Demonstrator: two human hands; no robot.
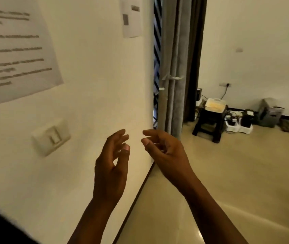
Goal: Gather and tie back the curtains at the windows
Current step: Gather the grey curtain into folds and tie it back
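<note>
Both hands are raised in front of a cream wall [91, 95], and neither grip has anything in it. The left hand [111, 166] stands upright with its fingers relaxed and lightly bent, thumb near the fingertips but pinching nothing. The right hand [165, 152] is beside it, apart from it by a small gap, its fingers loosely curled toward the left hand and likewise released. The curtain [173, 67] hangs above and beyond the right hand's grip, past the wall's outer corner; it is already gathered into a narrow grey column, and a pale tie [172, 78] is wrapped round it about halfway up its visible length, well above both hands. Neither hand touches the fabric. Left of the curtain, in the slit between it and the wall's edge, a dark patterned grille [157, 50] shows. To the left of the left grip, a wall switch [51, 137] sits on the wall, and higher up hang a large printed sheet [13, 50] and a smaller paper [131, 16], their text blurred. Far to the right of the right grip, on the floor [228, 173], stands a dark stool [209, 123] carrying a pale container [215, 103], with cables and small boxes beside it against the far wall.
</note>
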